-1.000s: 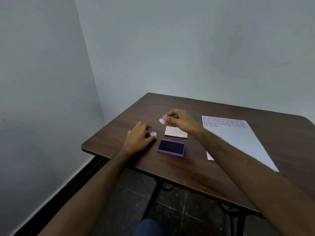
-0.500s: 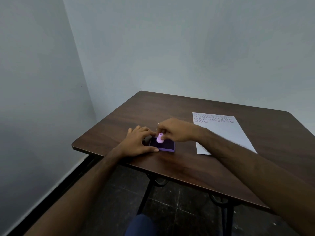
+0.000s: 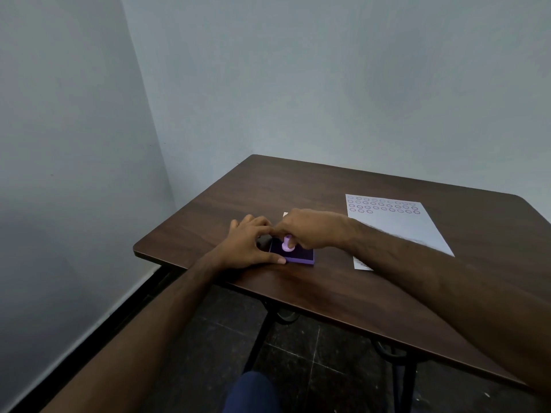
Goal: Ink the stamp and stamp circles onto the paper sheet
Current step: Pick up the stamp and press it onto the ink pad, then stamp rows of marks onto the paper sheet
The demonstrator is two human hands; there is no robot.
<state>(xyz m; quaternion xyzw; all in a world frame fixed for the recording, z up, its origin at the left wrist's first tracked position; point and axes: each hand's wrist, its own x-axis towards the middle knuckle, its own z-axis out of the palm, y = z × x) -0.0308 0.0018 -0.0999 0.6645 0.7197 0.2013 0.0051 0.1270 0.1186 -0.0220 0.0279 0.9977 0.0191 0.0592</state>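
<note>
A small pink stamp stands on the dark pad of a purple ink pad near the table's left front edge. My right hand pinches the stamp from above. My left hand lies against the ink pad's left side, thumb along its front edge and fingers at its back, holding it in place. A white paper sheet lies to the right, with three rows of purple circles near its far edge and a short fourth row begun.
The dark wooden table stands in a room corner, with grey walls close on the left and behind. A pale card peeks out behind my right hand. Below are black table legs and a dark tiled floor.
My right hand brought the stamp down from above the card onto the ink pad. My left hand moved right, up against the pad.
</note>
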